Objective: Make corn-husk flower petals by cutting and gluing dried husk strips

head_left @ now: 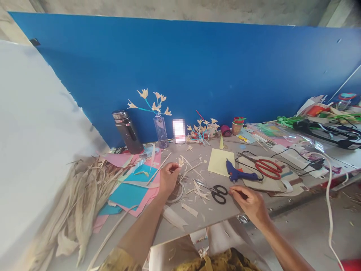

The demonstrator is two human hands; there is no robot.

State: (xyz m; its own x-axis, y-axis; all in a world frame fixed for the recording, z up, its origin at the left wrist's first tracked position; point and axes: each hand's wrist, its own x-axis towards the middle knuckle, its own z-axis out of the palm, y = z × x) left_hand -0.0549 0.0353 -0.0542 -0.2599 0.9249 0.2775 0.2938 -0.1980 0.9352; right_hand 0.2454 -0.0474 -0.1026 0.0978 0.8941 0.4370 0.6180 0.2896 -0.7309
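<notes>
Between the thumb and fingers of my left hand [169, 177] is a small pale flower [181, 162], made of dried husk by its look. My right hand [249, 203] is over the table's front edge, fingers pinched together; whether anything is in them I cannot make out. Just left of its fingertips lie black-handled scissors [219, 194], their blades partly among husk scraps [200, 190]. A blue glue gun [241, 174] rests beyond my right hand, partly on a yellow paper square [220, 161]. A roll of tape [177, 194] sits beside my left wrist.
Dried husks [81, 188] and blue paper sheets [132, 188] cover the left side. Behind stand a dark flask [128, 131], a clear flower vase [160, 131] and a cluster of husk flowers [201, 130]. Red-handled scissors [269, 168], a power strip [299, 162] and cables are at right.
</notes>
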